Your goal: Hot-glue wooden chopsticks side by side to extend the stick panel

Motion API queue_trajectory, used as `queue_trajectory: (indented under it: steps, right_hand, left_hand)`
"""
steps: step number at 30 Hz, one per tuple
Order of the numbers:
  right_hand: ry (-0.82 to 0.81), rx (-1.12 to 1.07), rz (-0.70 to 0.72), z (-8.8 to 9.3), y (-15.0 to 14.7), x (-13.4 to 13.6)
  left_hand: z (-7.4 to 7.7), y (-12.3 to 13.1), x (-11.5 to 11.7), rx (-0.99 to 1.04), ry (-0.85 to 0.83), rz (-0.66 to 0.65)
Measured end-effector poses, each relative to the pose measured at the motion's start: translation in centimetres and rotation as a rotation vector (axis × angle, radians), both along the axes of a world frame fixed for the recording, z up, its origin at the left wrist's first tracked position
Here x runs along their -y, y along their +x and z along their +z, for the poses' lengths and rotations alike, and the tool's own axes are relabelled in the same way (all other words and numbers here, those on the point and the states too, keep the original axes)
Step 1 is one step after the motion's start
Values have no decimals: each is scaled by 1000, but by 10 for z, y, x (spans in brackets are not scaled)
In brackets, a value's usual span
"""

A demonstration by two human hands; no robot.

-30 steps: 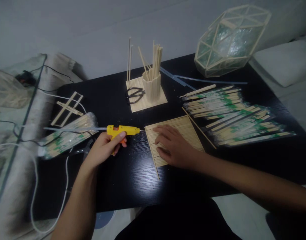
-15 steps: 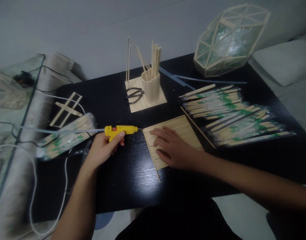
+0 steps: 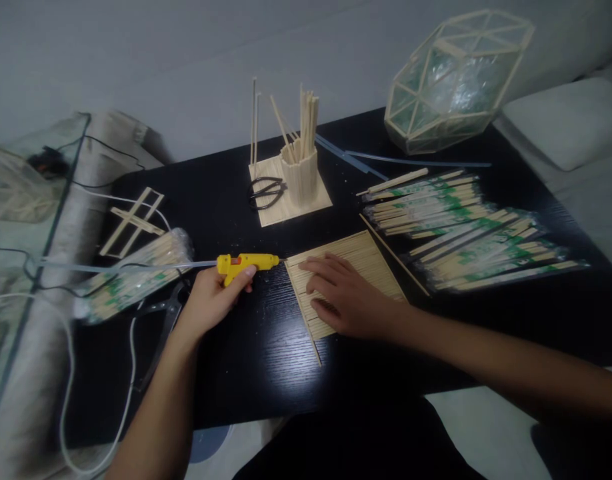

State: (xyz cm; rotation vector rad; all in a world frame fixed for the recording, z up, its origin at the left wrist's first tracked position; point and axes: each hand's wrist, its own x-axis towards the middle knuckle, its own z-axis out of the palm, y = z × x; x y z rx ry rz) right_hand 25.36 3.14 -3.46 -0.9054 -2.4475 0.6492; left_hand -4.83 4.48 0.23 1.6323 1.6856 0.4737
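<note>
My left hand (image 3: 220, 293) is wrapped round a yellow hot glue gun (image 3: 251, 261). A long translucent glue stick (image 3: 136, 268) runs out of its back end. The nozzle points right, at the upper left corner of a flat panel of thin wooden sticks (image 3: 369, 257); whether it touches I cannot tell. My right hand (image 3: 343, 293) lies on that panel with fingers spread and palm down. A thin stick (image 3: 313, 347) runs along the panel's left edge and sticks out past its near corner.
Behind the panel stands a stick-built cup (image 3: 302, 177) of sticks on a square base, with black-handled scissors (image 3: 266, 193) beside it. Wrapped chopsticks (image 3: 486, 250) lie right, another pack (image 3: 136, 273) left. A faceted stick frame (image 3: 461, 80) stands far right. A white cord (image 3: 69, 373) loops at left.
My left hand and the glue gun have shifted slightly right along the panel's left edge corner. My right hand stays where it was on the panel.
</note>
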Motion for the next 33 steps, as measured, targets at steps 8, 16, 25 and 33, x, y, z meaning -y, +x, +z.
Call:
queue_trajectory:
  steps: [8,16,25,33]
  right_hand:
    - [-20,-15,5,0,0,-1]
    - [-35,-14,5,1,0,0]
    - [1,-16,2,-2,0,-1]
    - [-19,-26,3,-2,-1,-1]
  left_hand:
    - [3,3,-3,-29,-16,-1]
    - [3,2,-7,-10,-18,-12]
    - [0,1,-9,6,-43,-11]
    - [3,6,-11,-36,-33,-6]
